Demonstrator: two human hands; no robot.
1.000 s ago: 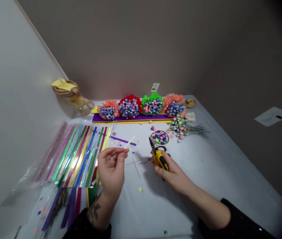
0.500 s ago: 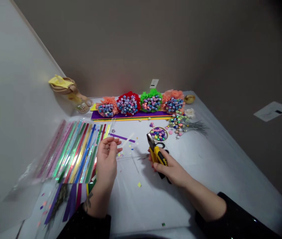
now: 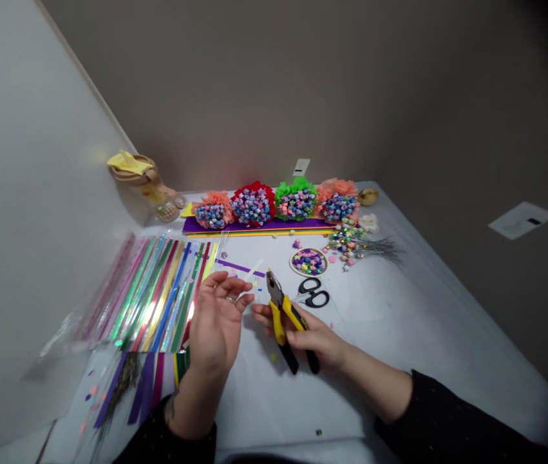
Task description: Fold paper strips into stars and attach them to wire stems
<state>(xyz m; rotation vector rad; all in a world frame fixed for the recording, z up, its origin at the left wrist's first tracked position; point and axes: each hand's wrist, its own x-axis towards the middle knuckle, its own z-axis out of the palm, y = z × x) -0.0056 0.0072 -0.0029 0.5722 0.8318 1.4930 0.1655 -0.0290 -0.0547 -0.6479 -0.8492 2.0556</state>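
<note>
"One white-covered table (image 3: 341,406) filled most of our view. What lay largest on it?"

"Along the left edge we had the clear packets (image 3: 158,296) of coloured and shiny strips. Next came a long purple stack (image 3: 278,225), parallel to the far edge, with four ruffled flowers (image 3: 253,203) in a row over it: orange, red, green, orange, each filled with little stars."

"And our hands?"

"We held our left hand (image 3: 218,322) palm up, between the packets and the pliers, its fingers loosely curled and gripping nothing that we could see. Our right hand (image 3: 319,338) grasped the pliers (image 3: 278,328) by their yellow and black handles, which were spread apart. Their metal head pointed towards the far edge, over the middle of the table."

"What was smaller?"

"Towards the far right corner we had a bundle of thin wires (image 3: 382,248), with a pile of stars (image 3: 346,238) at its left end. Nearer the middle sat a round bowl (image 3: 326,269) of stars, and the black-handled scissors (image 3: 319,305) lay just on our side of it."

"The smallest?"

"We spotted a tiny dark green scrap (image 3: 319,432) close to the near edge."
</note>
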